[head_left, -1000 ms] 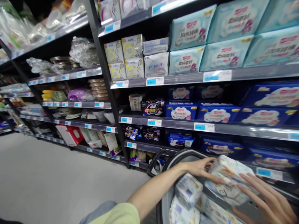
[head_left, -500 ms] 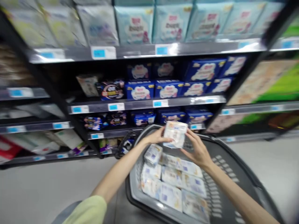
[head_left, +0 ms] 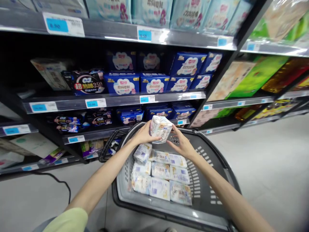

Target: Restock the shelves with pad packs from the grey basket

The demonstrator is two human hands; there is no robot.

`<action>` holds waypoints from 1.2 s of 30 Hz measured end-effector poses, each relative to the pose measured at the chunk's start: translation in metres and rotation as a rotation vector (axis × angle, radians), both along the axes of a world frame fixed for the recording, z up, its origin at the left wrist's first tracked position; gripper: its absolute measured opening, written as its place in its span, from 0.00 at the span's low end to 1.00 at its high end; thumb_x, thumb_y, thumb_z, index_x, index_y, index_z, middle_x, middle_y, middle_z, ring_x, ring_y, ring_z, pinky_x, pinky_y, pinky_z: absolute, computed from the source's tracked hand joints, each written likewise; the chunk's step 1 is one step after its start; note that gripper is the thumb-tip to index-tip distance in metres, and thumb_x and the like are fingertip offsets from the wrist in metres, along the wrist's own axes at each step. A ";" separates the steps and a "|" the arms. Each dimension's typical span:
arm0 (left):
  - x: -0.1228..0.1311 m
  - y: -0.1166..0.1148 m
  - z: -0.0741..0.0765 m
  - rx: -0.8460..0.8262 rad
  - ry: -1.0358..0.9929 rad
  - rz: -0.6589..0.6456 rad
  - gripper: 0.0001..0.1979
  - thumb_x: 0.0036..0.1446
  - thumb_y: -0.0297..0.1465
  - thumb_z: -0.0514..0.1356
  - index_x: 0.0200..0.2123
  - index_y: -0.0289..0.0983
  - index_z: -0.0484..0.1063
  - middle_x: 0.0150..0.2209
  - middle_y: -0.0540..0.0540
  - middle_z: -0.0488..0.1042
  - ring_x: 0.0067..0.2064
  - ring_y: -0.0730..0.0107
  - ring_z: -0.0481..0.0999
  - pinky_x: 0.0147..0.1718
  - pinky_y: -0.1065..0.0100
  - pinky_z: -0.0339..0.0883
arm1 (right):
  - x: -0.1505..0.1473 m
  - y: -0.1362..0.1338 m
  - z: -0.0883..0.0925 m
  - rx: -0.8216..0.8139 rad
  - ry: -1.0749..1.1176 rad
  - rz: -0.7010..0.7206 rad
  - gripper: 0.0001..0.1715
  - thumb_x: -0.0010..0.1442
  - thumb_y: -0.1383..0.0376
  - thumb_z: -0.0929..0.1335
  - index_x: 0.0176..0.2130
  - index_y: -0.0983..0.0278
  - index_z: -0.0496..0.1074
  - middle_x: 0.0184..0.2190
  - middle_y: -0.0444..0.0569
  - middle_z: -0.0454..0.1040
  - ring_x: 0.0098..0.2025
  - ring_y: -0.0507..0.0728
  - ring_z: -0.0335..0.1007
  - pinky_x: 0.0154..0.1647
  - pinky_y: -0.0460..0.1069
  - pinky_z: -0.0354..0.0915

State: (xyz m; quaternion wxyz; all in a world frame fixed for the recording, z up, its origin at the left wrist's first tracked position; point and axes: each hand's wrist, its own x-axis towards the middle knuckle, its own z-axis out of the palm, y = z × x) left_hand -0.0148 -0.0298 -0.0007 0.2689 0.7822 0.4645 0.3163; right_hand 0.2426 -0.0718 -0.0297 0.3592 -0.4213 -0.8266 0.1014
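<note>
Above the basket, my left hand [head_left: 143,133] is closed on the left side of a small white plastic-wrapped pack of sanitary pads [head_left: 162,129], thumb across its front. My right hand [head_left: 181,144] is at the pack's right side, with fingertips and thumb at its edge and the fingers spread apart. Below them is a grey shopping basket [head_left: 212,167] with a black rim. In its left part lie several similar white packs [head_left: 159,188] in rows, and one pack [head_left: 143,153] sits higher at the back left corner.
Shelves [head_left: 120,100] stand right behind the basket. They carry blue packs [head_left: 122,83], a black pack [head_left: 87,82] and light blue packs [head_left: 152,11]. The basket's black handle [head_left: 108,146] sticks out near the lowest shelf. A black cable [head_left: 60,180] lies on the floor at left.
The view has shifted, so shelves and basket appear farther left. The held pack has turned, now showing a printed face and its top. Both hands remain at it above the basket.
</note>
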 end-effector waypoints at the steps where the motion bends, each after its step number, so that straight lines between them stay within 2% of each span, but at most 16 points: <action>1: 0.000 0.001 0.000 0.002 0.001 -0.002 0.54 0.42 0.47 0.72 0.68 0.38 0.53 0.66 0.40 0.63 0.63 0.52 0.68 0.63 0.58 0.60 | 0.001 0.000 0.000 -0.002 -0.024 -0.001 0.49 0.67 0.54 0.66 0.74 0.55 0.36 0.69 0.56 0.58 0.61 0.65 0.69 0.58 0.61 0.71; 5: -0.001 0.002 0.001 -0.021 -0.027 -0.023 0.53 0.43 0.45 0.73 0.68 0.36 0.54 0.66 0.38 0.63 0.63 0.51 0.68 0.62 0.59 0.61 | 0.000 -0.002 0.004 0.032 -0.055 -0.012 0.54 0.64 0.53 0.69 0.74 0.55 0.35 0.71 0.56 0.51 0.64 0.65 0.65 0.59 0.61 0.70; 8: -0.001 0.001 0.003 -0.177 -0.044 -0.114 0.48 0.46 0.47 0.70 0.67 0.36 0.57 0.64 0.38 0.67 0.61 0.51 0.71 0.60 0.57 0.63 | -0.003 -0.004 0.008 0.111 -0.043 0.008 0.63 0.58 0.52 0.74 0.74 0.58 0.34 0.73 0.57 0.44 0.71 0.69 0.51 0.66 0.65 0.61; 10: -0.001 0.000 0.004 -0.262 -0.040 -0.200 0.45 0.49 0.48 0.68 0.66 0.37 0.59 0.63 0.40 0.69 0.60 0.52 0.72 0.59 0.57 0.64 | -0.004 -0.005 0.010 0.162 -0.040 0.032 0.66 0.55 0.52 0.75 0.73 0.59 0.34 0.73 0.59 0.44 0.73 0.69 0.45 0.69 0.67 0.55; 12: -0.002 -0.001 0.004 -0.277 -0.029 -0.255 0.43 0.51 0.49 0.67 0.66 0.38 0.60 0.63 0.41 0.69 0.60 0.53 0.72 0.59 0.57 0.64 | -0.005 -0.006 0.011 0.189 -0.043 0.037 0.66 0.54 0.52 0.76 0.73 0.59 0.35 0.72 0.60 0.47 0.72 0.69 0.47 0.70 0.68 0.55; 16: -0.003 -0.001 0.003 -0.261 0.017 -0.270 0.44 0.51 0.50 0.67 0.66 0.36 0.60 0.62 0.40 0.70 0.60 0.52 0.72 0.59 0.58 0.65 | -0.004 -0.006 0.009 0.204 -0.050 0.035 0.64 0.53 0.55 0.76 0.73 0.60 0.39 0.69 0.61 0.54 0.70 0.69 0.53 0.67 0.67 0.59; 19: -0.003 0.000 0.002 -0.284 0.049 -0.267 0.46 0.49 0.50 0.68 0.67 0.37 0.60 0.62 0.40 0.70 0.60 0.50 0.72 0.59 0.57 0.64 | -0.003 -0.006 0.006 0.212 -0.040 0.051 0.63 0.52 0.58 0.77 0.72 0.60 0.41 0.69 0.61 0.55 0.69 0.70 0.55 0.66 0.67 0.60; 23: -0.004 0.004 0.000 -0.310 0.064 -0.268 0.49 0.48 0.51 0.69 0.68 0.37 0.57 0.64 0.38 0.68 0.61 0.46 0.70 0.60 0.53 0.62 | -0.003 -0.006 0.006 0.238 -0.014 0.070 0.66 0.49 0.60 0.78 0.72 0.59 0.40 0.69 0.61 0.55 0.68 0.71 0.56 0.64 0.68 0.62; 27: -0.005 0.006 -0.001 -0.357 -0.134 -0.339 0.46 0.51 0.50 0.68 0.68 0.37 0.58 0.64 0.38 0.67 0.63 0.47 0.69 0.61 0.53 0.62 | -0.007 -0.007 0.009 0.218 0.080 0.074 0.65 0.52 0.58 0.77 0.73 0.57 0.38 0.71 0.60 0.52 0.66 0.70 0.60 0.61 0.67 0.65; 30: -0.004 0.007 -0.004 -0.496 -0.356 -0.427 0.39 0.54 0.51 0.66 0.62 0.33 0.66 0.59 0.36 0.73 0.57 0.47 0.73 0.55 0.54 0.67 | -0.010 -0.007 0.011 0.183 0.176 0.042 0.67 0.52 0.56 0.77 0.73 0.57 0.37 0.72 0.60 0.49 0.65 0.70 0.61 0.61 0.66 0.66; 33: -0.003 0.008 -0.009 -0.699 -0.511 -0.490 0.39 0.50 0.54 0.66 0.55 0.29 0.72 0.51 0.34 0.78 0.49 0.49 0.78 0.46 0.56 0.72 | -0.011 -0.005 0.012 0.155 0.219 0.010 0.72 0.48 0.53 0.80 0.73 0.58 0.36 0.72 0.61 0.48 0.68 0.72 0.57 0.63 0.67 0.63; 36: -0.003 0.011 -0.011 -0.790 -0.547 -0.474 0.40 0.49 0.54 0.68 0.55 0.29 0.73 0.49 0.34 0.78 0.46 0.52 0.78 0.43 0.60 0.72 | -0.008 -0.003 0.013 0.162 0.224 0.009 0.71 0.46 0.53 0.80 0.72 0.59 0.40 0.70 0.62 0.52 0.69 0.72 0.54 0.66 0.68 0.60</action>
